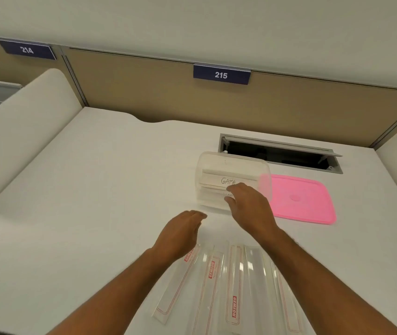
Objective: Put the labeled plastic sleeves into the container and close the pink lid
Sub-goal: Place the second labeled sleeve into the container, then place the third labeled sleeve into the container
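Bright even overhead light, faint soft shadows, mild glare on clear plastic, slight softness, wide-angle bending at edges

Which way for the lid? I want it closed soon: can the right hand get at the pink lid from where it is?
Probably yes. The right hand is at the container, and the pink lid lies flat beside it, uncovered.

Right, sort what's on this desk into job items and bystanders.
Job: clear plastic container; flat pink plastic lid; clear red-printed plastic sleeves; white labelled sleeve reading "GAMA" inside the container.
Bystanders: open grey cable hatch; blue number plates 214, 215.
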{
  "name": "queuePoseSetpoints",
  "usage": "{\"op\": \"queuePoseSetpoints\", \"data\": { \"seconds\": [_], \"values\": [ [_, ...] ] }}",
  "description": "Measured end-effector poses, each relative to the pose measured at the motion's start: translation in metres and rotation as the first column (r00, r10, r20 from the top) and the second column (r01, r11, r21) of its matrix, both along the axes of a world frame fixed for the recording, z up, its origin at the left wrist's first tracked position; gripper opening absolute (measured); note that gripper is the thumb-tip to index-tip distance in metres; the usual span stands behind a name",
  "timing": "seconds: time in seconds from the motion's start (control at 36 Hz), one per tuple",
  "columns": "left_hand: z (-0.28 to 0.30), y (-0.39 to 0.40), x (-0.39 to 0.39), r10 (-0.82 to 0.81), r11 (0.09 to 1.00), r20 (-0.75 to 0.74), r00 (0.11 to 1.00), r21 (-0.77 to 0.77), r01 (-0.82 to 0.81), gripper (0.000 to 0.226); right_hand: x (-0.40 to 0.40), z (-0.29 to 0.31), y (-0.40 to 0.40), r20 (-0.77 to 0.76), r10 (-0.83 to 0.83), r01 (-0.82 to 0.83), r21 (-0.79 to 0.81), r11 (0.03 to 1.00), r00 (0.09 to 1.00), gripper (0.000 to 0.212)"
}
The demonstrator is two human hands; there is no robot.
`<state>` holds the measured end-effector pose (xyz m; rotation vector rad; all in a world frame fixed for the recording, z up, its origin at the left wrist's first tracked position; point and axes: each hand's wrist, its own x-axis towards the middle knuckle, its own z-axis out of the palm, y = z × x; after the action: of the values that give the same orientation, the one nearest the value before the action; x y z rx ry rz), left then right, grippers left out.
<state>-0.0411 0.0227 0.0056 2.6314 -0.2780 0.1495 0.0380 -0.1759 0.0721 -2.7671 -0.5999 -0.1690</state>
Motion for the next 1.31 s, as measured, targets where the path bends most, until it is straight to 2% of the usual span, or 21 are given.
{"op": "queuePoseSetpoints", "data": {
  "seconds": [0.14,0.25,0.39,0.67,1.03,1.19,1.31],
  "values": [
    [-0.019,0.013,-0.006,0.002,0.998,-0.193,0.981,-0.065,-0.015,0.046,-0.021,-0.007,0.0,-0.034,-0.006,0.007,0.022,1.0,0.999,0.03],
    [-0.022,0.024,-0.006,-0.051,0.977,-0.354,0.934,-0.21,-0.026,0.043,-0.035,-0.013,0.003,-0.08,-0.008,0.01,0.035,0.999,0.997,0.029],
    [-0.023,0.032,-0.007,-0.128,0.951,-0.465,0.876,-0.309,-0.025,0.036,-0.045,-0.018,0.01,-0.201,-0.023,0.041,0.087,0.995,0.979,0.025],
    [-0.015,0.036,0.0,-0.176,0.92,-0.533,0.828,-0.387,-0.054,0.033,-0.05,-0.018,0.013,-0.489,-0.079,0.255,0.306,0.917,0.869,0.016],
    [0.01,0.032,0.02,-0.221,0.852,-0.562,0.797,-0.509,-0.123,0.031,-0.047,-0.015,0.008,-0.661,0.008,0.346,0.403,0.847,0.751,0.016],
    [0.025,0.033,0.033,-0.164,0.805,-0.564,0.809,-0.551,-0.221,0.029,-0.053,-0.009,0.01,-0.778,0.127,0.326,0.398,0.858,0.616,0.02],
    [0.032,0.037,0.041,-0.127,0.744,-0.586,0.8,-0.59,-0.313,0.029,-0.059,-0.003,0.014,-0.849,0.225,0.267,0.385,0.884,0.478,0.032]
  ]
}}
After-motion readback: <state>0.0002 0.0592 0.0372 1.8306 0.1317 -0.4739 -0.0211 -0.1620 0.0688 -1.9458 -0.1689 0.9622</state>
